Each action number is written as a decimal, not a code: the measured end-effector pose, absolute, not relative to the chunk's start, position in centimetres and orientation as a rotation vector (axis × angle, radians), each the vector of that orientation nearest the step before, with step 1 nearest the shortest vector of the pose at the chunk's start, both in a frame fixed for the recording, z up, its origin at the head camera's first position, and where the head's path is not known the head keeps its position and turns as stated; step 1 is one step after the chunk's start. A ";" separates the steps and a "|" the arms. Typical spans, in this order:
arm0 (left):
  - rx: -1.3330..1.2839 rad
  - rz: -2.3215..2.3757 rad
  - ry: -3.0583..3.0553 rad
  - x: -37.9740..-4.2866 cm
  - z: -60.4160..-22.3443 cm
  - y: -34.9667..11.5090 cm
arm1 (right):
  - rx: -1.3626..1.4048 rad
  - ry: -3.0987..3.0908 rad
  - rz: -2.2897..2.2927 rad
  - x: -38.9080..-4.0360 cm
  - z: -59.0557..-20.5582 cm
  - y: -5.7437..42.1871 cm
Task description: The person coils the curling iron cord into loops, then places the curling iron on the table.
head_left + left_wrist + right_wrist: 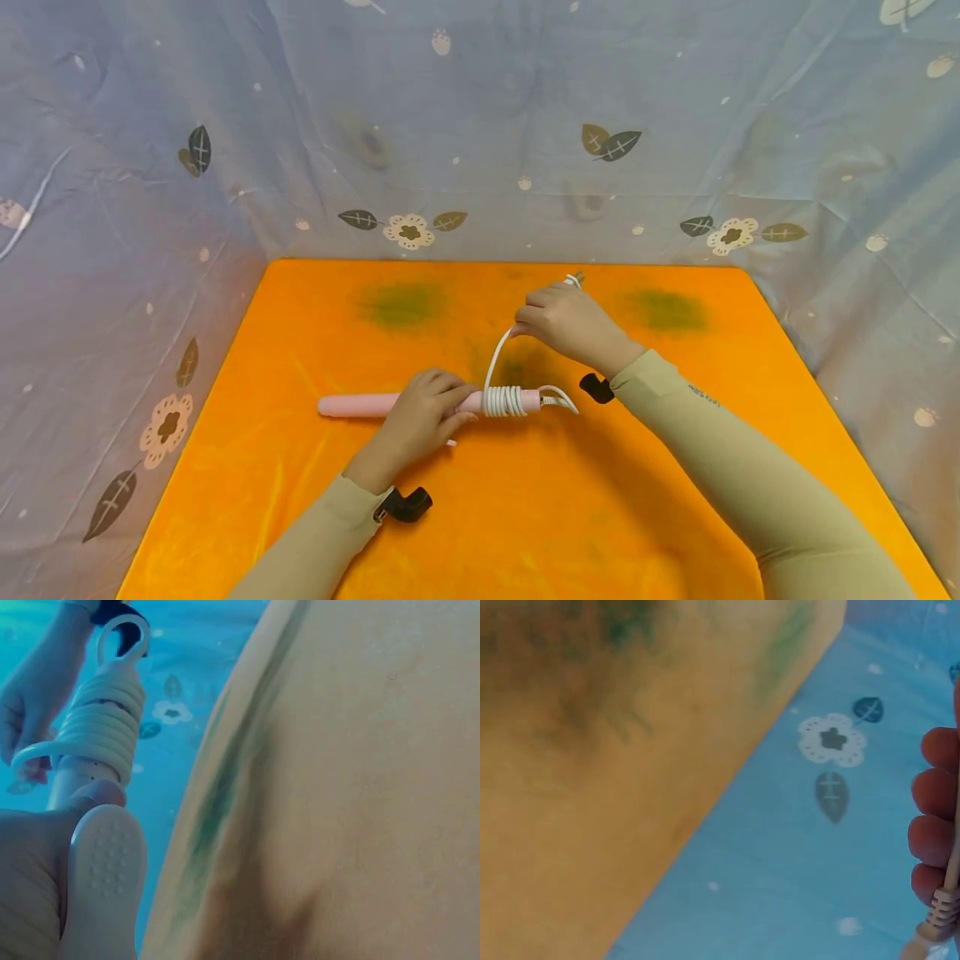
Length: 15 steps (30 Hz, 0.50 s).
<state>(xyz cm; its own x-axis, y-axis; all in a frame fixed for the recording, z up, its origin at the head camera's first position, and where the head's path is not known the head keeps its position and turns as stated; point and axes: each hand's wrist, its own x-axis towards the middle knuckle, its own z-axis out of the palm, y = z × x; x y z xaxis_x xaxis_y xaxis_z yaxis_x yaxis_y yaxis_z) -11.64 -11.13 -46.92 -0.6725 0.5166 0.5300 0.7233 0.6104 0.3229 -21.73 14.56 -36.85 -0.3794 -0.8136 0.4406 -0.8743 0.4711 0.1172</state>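
A pink curling iron (356, 406) lies crosswise in the head view, its tip to the left. My left hand (423, 417) grips it around the middle. In the left wrist view its clamp lever (109, 862), dotted with small bumps, sticks out beside the thumb. White cord (504, 402) is wound in several turns around the handle, and a small loop stands out at the handle's end. My right hand (566, 321), above and right of the coil, holds the cord's free length taut. The plug (576, 279) pokes out past that hand; its ribbed cord collar (943, 907) shows in the right wrist view.
An orange table (570, 533) with dark greenish patches lies under the hands. Grey-blue curtains (480, 100) printed with flowers and leaves enclose its back and sides. A black wrist mount (405, 505) sits at the left cuff, another (597, 388) at the right.
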 end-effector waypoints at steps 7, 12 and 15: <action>-1.029 -0.746 -2.369 -11.6 -47.0 -11.4 | 1.377 -2.355 0.287 -22.6 -38.4 14.8; -1.049 -0.789 -2.297 -11.6 -47.0 -11.5 | 1.256 -2.612 0.355 -22.5 -39.9 14.8; -1.042 -0.811 -2.259 -11.5 -46.9 -11.5 | 1.175 -2.727 0.392 -22.4 -40.9 14.6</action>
